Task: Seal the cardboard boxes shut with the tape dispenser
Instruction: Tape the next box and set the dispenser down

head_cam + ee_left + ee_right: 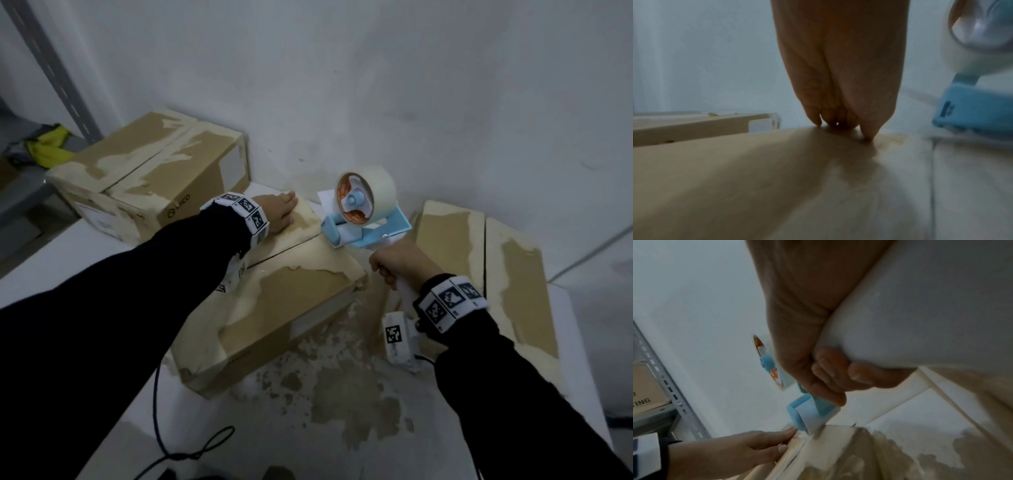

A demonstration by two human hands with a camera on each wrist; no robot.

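A worn cardboard box (281, 301) sits in the middle of the table, its two top flaps meeting at a seam. My left hand (277, 210) lies flat with straight fingers (838, 91) pressing the far flap down near the wall. My right hand (399, 262) grips the white handle (920, 321) of a blue tape dispenser (366, 219) that carries a roll of clear tape (368, 193). The dispenser's roller end (807, 420) sits at the far end of the box seam, just right of the left fingertips (791, 430).
A second cardboard box (150, 178) stands at the back left and a third one (496, 274) at the right against the wall. A metal shelf post (51, 68) rises at the far left. A black cable (185, 445) loops near the table's front edge.
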